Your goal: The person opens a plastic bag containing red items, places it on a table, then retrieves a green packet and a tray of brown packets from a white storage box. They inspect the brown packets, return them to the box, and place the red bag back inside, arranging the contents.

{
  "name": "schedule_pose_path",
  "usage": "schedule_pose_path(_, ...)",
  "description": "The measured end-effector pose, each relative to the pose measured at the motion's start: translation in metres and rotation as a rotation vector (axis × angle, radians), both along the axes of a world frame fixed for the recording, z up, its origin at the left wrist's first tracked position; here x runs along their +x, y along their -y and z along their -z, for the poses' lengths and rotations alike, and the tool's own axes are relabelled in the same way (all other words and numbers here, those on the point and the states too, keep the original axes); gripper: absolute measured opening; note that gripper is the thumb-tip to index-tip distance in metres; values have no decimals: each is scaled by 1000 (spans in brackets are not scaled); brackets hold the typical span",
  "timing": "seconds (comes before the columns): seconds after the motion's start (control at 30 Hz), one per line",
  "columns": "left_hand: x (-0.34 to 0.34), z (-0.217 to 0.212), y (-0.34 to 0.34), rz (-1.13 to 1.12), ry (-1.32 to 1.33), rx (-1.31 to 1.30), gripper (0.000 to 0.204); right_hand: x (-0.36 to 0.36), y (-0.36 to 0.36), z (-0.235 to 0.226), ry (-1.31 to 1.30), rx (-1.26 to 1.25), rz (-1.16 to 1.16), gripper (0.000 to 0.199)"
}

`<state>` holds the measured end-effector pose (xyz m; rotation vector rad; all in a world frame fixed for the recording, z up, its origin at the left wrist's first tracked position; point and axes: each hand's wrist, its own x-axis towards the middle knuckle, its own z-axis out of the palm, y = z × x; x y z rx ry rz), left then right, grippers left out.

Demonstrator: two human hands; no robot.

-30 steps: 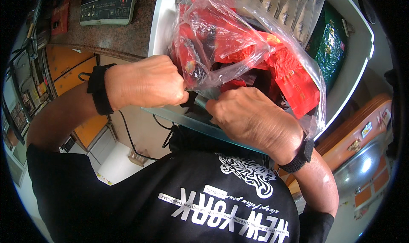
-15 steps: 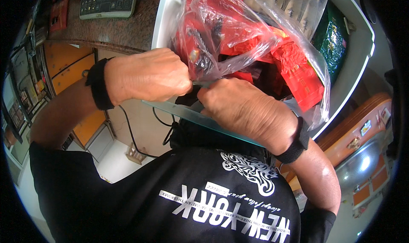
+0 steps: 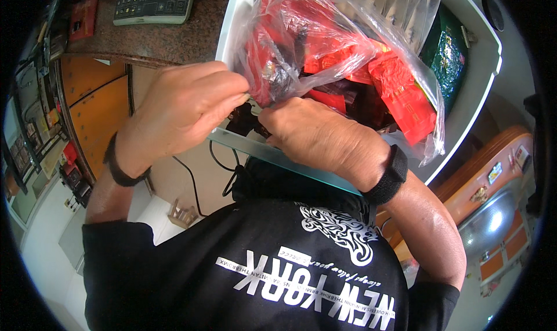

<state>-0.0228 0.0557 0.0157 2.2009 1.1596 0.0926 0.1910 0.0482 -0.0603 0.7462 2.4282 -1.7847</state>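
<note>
Clear bag [image 3: 331, 78] lies against curled right hand [image 3: 325, 132], left hand [image 3: 184, 106] pinched, both holds unclear.

The left hand [image 3: 188, 106] is pinching beside a clear bag [image 3: 331, 78]; the right hand [image 3: 326, 135] is resting curled at its near edge. Red packets [image 3: 403, 99] are lying inside, within a white bin [image 3: 231, 32].
</note>
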Motion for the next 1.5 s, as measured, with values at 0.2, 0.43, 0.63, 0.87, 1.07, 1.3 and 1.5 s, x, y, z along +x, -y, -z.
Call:
schedule_pose_path(0.2,-19,7,49,-521,89,-8,9,4,-5,-3,95,-63,-58,19)
schedule_pose_path(0.43,-28,24,92,-746,175,-119,20,-18,-2,5,117,51,-13,21)
schedule_pose_path(0.63,-34,31,106,-775,189,-155,22,-8,-4,7,164,-75,-27,24)
schedule_pose_path(0.87,-32,31,111,-772,192,-173,23,-16,-1,7,157,-50,-26,22)
schedule_pose_path(1.07,-33,35,114,-812,229,-215,26,-4,-10,10,33,-105,-35,21)
schedule_pose_path(1.3,-36,42,117,-848,258,-245,30,-10,-9,12,133,-53,-46,23)
schedule_pose_path(1.5,-36,48,120,-868,318,-218,31,-13,-8,7,138,75,-9,21)
